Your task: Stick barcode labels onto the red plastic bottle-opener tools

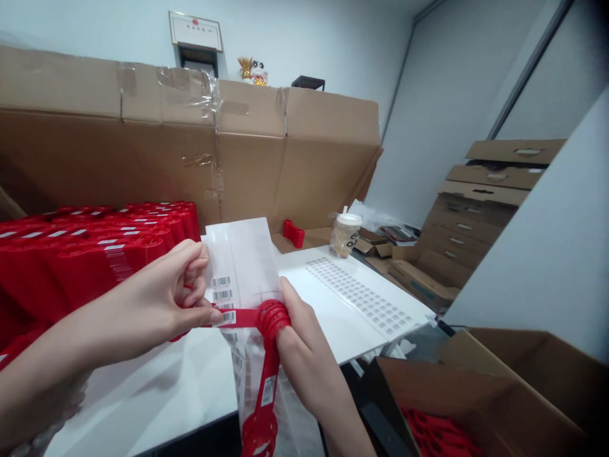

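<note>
My right hand is closed round a bunch of stacked red loops, the ends of red straps. From that bunch one red strap runs left, with a white barcode sticker on it. My left hand has its fingers curled, and its thumb presses on the sticker's left end, pinching the strap. Another red strap hangs below my right hand, bearing its own barcode sticker. Behind both hands is a white sheet of barcode labels, partly covered by my right hand.
Rows of red labelled pieces stand at left before a large cardboard sheet. On the white table are a label sheet, a lidded cup and a red piece. An open carton holds red pieces at lower right.
</note>
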Demonstrator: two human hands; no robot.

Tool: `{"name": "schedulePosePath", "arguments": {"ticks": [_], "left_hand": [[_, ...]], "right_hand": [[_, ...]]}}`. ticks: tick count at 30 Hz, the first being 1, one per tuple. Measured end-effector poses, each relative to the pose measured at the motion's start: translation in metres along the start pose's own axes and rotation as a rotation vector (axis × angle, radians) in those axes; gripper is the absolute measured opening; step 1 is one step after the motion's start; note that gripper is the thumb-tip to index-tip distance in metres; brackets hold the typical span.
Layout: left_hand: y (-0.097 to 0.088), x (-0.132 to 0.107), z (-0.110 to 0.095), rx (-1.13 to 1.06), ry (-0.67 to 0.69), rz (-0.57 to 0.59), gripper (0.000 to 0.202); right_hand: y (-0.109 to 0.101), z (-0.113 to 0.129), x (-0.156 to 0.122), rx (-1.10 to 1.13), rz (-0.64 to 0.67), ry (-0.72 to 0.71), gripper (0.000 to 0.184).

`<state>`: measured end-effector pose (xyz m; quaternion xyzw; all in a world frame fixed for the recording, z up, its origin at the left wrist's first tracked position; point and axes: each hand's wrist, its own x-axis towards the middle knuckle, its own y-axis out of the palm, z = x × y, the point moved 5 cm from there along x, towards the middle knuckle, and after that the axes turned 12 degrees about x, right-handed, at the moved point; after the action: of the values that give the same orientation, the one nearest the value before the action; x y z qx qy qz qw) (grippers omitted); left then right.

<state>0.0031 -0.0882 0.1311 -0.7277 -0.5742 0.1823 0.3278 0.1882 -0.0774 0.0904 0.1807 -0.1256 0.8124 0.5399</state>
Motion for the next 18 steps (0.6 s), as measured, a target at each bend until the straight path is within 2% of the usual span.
{"name": "schedulePosePath", "arguments": {"ticks": [12,18], "left_hand": [[0.0032,0.0003,-0.0040,-0.070,-0.019,0.052,0.039],[0.0036,-0.0003,-0.0075,-0.089,-0.008,0.028,0.041]], "right_hand": [[-0.0021,-0.0016,0.0003,-0.018,-0.031,-0.004,0.022],[-0.0020,-0.0015,0.0010,-0.005,-0.021,0.008,0.019]]}}
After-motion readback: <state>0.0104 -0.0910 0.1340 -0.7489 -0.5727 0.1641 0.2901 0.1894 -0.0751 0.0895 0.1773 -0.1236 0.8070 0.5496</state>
